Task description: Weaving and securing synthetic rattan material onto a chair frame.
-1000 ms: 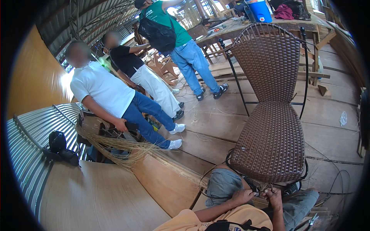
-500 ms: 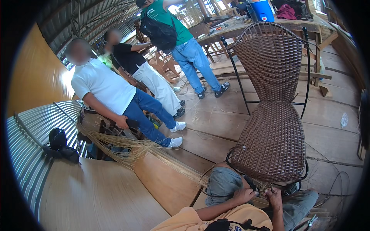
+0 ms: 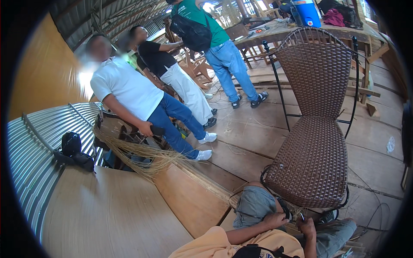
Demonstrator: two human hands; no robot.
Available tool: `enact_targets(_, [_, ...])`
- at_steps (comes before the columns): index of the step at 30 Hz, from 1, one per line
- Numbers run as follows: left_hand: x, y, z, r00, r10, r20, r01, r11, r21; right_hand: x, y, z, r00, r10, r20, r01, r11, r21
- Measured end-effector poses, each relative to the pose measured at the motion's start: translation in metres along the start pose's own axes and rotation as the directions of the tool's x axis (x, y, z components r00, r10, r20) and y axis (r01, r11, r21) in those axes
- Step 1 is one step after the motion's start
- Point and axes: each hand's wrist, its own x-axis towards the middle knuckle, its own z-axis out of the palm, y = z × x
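Observation:
A chair of woven brown strips with a black metal frame stands before me, its woven seat (image 3: 307,163) just beyond my knees and its tall back (image 3: 316,81) farther off. Under the front edge of the seat, my left hand (image 3: 276,220) is closed in a pinch; whatever it grips is too small to make out. Close beside it my right hand (image 3: 306,226) is closed too, with a small shiny bit showing at its fingers that I cannot name. Thin pale strands (image 3: 297,210) show between the hands and the seat. A dark strip (image 3: 250,215) crosses my left knee.
A wooden panel (image 3: 112,215) lies at my left, with a bundle of thin canes (image 3: 133,157) behind it. Three people stand at the left and back. A worktable (image 3: 275,30) carries a blue cooler (image 3: 307,13). Loose dark strands (image 3: 374,202) curl on the plank floor at right.
The whole view has shifted, so the chair and people appear farther right. My hands stay close together under the seat edge; the right fingers have curled in more.

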Motion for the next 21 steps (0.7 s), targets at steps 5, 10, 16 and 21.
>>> enact_targets(5, [0.001, 0.003, -0.006, 0.999, -0.024, 0.046, 0.024, 1.0, -0.001, -0.01, -0.032, -0.007, 0.994, 0.057, 0.091, -0.055, 0.998, -0.025])
enact_targets(10, [0.002, -0.004, -0.001, 0.998, -0.027, 0.064, 0.026, 1.0, 0.009, -0.011, -0.038, -0.008, 0.99, 0.096, 0.107, -0.09, 0.994, -0.062])
enact_targets(16, [0.004, 0.0, -0.001, 0.997, -0.047, 0.057, 0.046, 0.999, 0.013, -0.005, -0.019, -0.004, 0.995, 0.035, 0.097, -0.027, 0.997, -0.076])
enact_targets(21, [0.005, -0.002, -0.006, 0.996, -0.037, 0.08, 0.036, 0.999, 0.009, 0.0, -0.014, -0.001, 0.994, 0.063, 0.088, -0.055, 0.994, -0.098])
